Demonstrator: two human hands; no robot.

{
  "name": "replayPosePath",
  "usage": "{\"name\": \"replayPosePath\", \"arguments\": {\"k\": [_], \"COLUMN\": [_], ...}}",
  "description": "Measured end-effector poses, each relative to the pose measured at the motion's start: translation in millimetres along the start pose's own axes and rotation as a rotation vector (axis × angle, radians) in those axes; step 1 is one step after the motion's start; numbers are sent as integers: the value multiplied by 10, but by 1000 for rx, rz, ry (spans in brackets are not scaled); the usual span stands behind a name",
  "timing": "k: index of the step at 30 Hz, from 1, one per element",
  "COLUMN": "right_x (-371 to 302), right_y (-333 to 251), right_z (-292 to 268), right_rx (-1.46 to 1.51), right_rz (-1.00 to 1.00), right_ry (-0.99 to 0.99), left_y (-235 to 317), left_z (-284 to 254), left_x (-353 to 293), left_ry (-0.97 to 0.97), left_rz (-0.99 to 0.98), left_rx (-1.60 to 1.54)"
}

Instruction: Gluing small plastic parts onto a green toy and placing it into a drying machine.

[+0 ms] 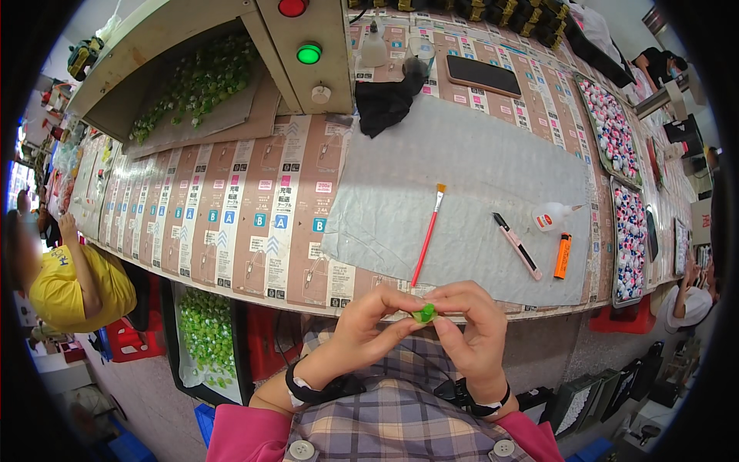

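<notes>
My left hand (375, 329) and my right hand (473, 333) meet in front of my checked apron, close to the table's front edge. Between their fingertips is a small green piece (426, 313), with thumbs and index fingers of both hands pinching it. My fingers cover part of the piece, and its exact kind is too small to make out. Just beyond my hands a red-handled paintbrush (426, 239) lies on a grey sheet (469, 162). Further right on that sheet are a pink-and-black pen (517, 246), a white squeeze bottle (550, 216) with a thin tip, and an orange stick-like item (563, 256).
A box-shaped machine (308, 85) with lit buttons holds green pieces at the back left. Below the table edge, a tray (245, 339) holds more. Toward the back lie a black cloth (382, 106) and a phone (483, 75). Trays (638, 179) of colourful pieces stand right.
</notes>
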State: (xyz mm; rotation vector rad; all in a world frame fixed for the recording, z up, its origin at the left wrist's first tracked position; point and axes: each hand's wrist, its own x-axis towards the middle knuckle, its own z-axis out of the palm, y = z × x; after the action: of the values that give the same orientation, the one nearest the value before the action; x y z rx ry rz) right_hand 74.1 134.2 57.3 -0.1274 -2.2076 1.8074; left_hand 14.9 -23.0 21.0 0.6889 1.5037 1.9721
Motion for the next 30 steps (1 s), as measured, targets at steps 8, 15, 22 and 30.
{"name": "replayPosePath", "arguments": {"k": [8, 15, 22, 30], "right_x": [-2, -4, 8, 14], "right_y": [9, 19, -8, 20], "right_z": [20, 0, -18, -22], "right_rx": [74, 78, 30, -96], "right_rz": [47, 59, -27, -208], "right_ry": [-5, -18, 31, 25], "left_y": [21, 54, 80, 156], "left_z": [20, 1, -29, 12], "left_x": [5, 33, 69, 84], "left_ry": [11, -24, -123, -72], "left_rz": [-9, -83, -112, -142], "left_rx": [14, -191, -370, -314]}}
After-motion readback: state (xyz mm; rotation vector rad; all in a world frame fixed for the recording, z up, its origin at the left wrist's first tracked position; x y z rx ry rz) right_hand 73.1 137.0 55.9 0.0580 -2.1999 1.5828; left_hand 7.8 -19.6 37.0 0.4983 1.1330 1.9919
